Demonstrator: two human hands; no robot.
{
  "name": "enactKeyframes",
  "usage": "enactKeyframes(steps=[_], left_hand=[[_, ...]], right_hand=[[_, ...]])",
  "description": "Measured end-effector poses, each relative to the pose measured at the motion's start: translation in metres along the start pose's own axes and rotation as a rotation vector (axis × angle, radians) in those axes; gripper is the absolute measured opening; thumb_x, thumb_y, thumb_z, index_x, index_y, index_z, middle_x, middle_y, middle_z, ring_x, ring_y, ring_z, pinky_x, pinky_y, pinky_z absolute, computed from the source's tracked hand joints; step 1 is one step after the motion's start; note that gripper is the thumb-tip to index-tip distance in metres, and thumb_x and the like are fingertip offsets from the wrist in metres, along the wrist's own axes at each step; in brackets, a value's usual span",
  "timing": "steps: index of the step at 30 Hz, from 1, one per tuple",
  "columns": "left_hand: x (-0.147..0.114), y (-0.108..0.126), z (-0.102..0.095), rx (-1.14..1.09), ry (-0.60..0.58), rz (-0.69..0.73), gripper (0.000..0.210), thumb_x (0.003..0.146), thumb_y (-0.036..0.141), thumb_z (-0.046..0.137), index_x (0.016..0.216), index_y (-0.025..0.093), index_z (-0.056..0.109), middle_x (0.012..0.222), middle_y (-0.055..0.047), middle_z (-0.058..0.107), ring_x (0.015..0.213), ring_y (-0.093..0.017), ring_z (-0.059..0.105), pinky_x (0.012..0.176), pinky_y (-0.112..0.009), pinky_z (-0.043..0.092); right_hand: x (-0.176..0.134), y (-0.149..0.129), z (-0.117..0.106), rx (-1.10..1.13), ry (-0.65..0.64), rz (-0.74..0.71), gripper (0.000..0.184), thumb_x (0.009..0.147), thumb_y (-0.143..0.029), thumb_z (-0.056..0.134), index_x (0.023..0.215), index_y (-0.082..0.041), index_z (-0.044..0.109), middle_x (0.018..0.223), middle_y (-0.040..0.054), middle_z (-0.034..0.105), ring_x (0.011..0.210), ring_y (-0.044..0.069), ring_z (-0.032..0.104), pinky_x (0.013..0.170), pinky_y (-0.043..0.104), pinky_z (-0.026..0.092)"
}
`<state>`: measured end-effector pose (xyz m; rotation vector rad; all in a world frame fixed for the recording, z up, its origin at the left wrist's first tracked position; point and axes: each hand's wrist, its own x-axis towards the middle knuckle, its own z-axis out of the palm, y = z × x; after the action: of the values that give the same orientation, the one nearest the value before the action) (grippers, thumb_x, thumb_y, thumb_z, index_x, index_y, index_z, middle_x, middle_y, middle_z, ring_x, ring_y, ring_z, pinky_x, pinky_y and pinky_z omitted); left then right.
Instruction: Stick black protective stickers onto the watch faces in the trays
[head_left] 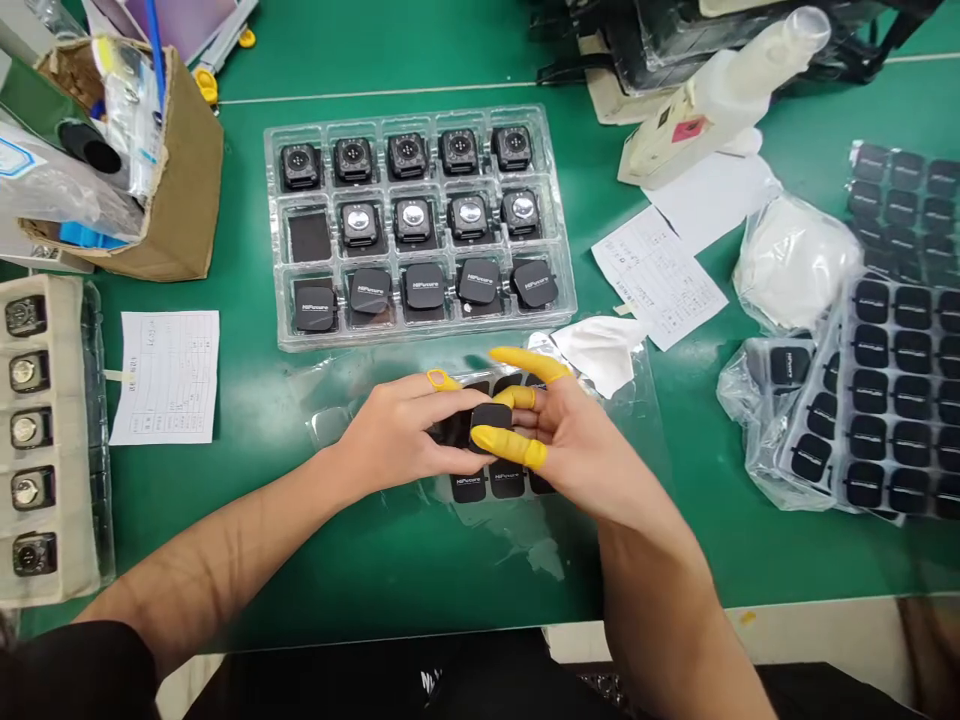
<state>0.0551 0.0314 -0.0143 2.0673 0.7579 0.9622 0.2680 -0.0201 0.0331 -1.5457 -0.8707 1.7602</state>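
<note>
A black square smartwatch body [491,414] is held between my two hands over a sheet of HiFuture-printed black stickers [508,480]. My left hand [409,425] grips its left side between thumb and fingers. My right hand [566,425], with yellow finger cots on several fingers, holds its right side, the thumb across the front edge. A yellow cot ring also sits on a left finger. Just beyond is a clear plastic tray [424,335] with several watch bodies; the front row shows HiFuture labels, while rows behind show sensor backs or round silvery discs.
A second tray of watch bodies [56,590] stands at left, by a paper slip [165,378] and a cardboard box [187,170]. At right are a white bottle [705,110], papers [660,275], a white bagged bundle [795,260] and stacked sticker sheets [892,400].
</note>
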Motion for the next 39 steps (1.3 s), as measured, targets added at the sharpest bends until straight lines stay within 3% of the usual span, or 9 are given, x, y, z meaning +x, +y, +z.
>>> enactKeyframes(steps=[3, 7, 9, 13, 17, 22, 31, 35, 39], left_hand=[[-0.002, -0.002, 0.001, -0.015, -0.021, -0.039, 0.041, 0.084, 0.044, 0.089, 0.116, 0.018, 0.081, 0.096, -0.006, 0.082, 0.081, -0.02, 0.077, 0.078, -0.03, 0.066], [-0.004, -0.004, 0.003, -0.013, -0.06, -0.105, 0.055, 0.084, 0.058, 0.088, 0.122, 0.019, 0.079, 0.103, -0.008, 0.083, 0.091, -0.024, 0.08, 0.086, -0.035, 0.068], [-0.004, -0.005, 0.004, 0.012, -0.074, -0.111, 0.048, 0.087, 0.05, 0.088, 0.122, 0.019, 0.079, 0.105, -0.008, 0.083, 0.095, -0.026, 0.081, 0.089, -0.038, 0.069], [-0.005, -0.005, 0.007, 0.042, -0.079, -0.126, 0.037, 0.086, 0.041, 0.088, 0.118, 0.025, 0.079, 0.1, -0.006, 0.082, 0.091, -0.027, 0.082, 0.085, -0.04, 0.071], [-0.006, -0.007, 0.008, 0.039, -0.095, -0.089, 0.034, 0.09, 0.041, 0.083, 0.118, 0.021, 0.079, 0.096, -0.008, 0.08, 0.089, -0.029, 0.082, 0.079, -0.042, 0.072], [-0.008, -0.01, 0.012, 0.055, -0.089, -0.097, 0.036, 0.092, 0.046, 0.08, 0.119, 0.023, 0.079, 0.096, -0.008, 0.08, 0.09, -0.028, 0.082, 0.08, -0.041, 0.073], [-0.005, -0.008, 0.007, 0.05, -0.158, -0.148, 0.031, 0.092, 0.043, 0.081, 0.119, 0.027, 0.078, 0.099, -0.008, 0.081, 0.093, -0.028, 0.082, 0.083, -0.042, 0.074], [-0.004, -0.004, 0.004, 0.078, -0.096, -0.12, 0.03, 0.093, 0.039, 0.08, 0.119, 0.025, 0.079, 0.097, -0.007, 0.08, 0.09, -0.026, 0.082, 0.083, -0.038, 0.073], [-0.002, 0.0, 0.001, 0.071, -0.027, -0.109, 0.027, 0.091, 0.033, 0.083, 0.116, 0.023, 0.081, 0.099, -0.005, 0.082, 0.089, -0.023, 0.082, 0.086, -0.033, 0.072]], right_hand=[[-0.002, -0.005, 0.0, -0.083, 0.114, -0.057, 0.065, 0.074, -0.049, 0.095, 0.129, -0.032, 0.066, 0.09, -0.0006, 0.075, 0.077, 0.017, 0.071, 0.069, 0.031, 0.062], [0.023, -0.033, 0.012, -0.11, 0.278, -0.287, 0.039, 0.079, -0.051, 0.091, 0.107, -0.029, 0.074, 0.092, 0.0018, 0.076, 0.079, 0.019, 0.072, 0.065, 0.032, 0.063], [0.056, -0.056, 0.037, -0.197, 0.256, -0.409, 0.029, 0.083, -0.044, 0.088, 0.104, -0.029, 0.076, 0.099, 0.0039, 0.077, 0.09, 0.022, 0.074, 0.073, 0.037, 0.066], [0.142, -0.099, 0.101, -0.522, 0.063, -0.602, 0.017, 0.09, -0.026, 0.078, 0.107, -0.023, 0.076, 0.106, 0.0047, 0.076, 0.095, 0.023, 0.073, 0.089, 0.044, 0.065], [0.192, -0.116, 0.117, -0.922, 0.191, -0.721, 0.021, 0.095, -0.025, 0.072, 0.112, -0.014, 0.077, 0.124, 0.0089, 0.065, 0.122, 0.03, 0.068, 0.113, 0.053, 0.051], [0.184, -0.105, 0.091, -1.094, 0.457, -0.634, 0.032, 0.092, -0.033, 0.08, 0.116, -0.012, 0.075, 0.129, 0.0196, 0.057, 0.118, 0.044, 0.069, 0.106, 0.07, 0.051], [0.18, -0.098, 0.088, -1.096, 0.42, -0.645, 0.031, 0.082, -0.038, 0.091, 0.093, -0.014, 0.075, 0.12, 0.0192, 0.062, 0.101, 0.037, 0.071, 0.101, 0.064, 0.056], [0.177, -0.106, 0.084, -0.875, 0.354, -0.589, 0.039, 0.068, -0.04, 0.1, 0.085, -0.019, 0.073, 0.106, 0.0124, 0.071, 0.097, 0.032, 0.072, 0.095, 0.056, 0.061], [0.135, -0.097, 0.071, -0.35, 0.166, -0.505, 0.046, 0.065, -0.047, 0.1, 0.09, -0.021, 0.071, 0.094, 0.0064, 0.077, 0.082, 0.024, 0.075, 0.081, 0.046, 0.067]])
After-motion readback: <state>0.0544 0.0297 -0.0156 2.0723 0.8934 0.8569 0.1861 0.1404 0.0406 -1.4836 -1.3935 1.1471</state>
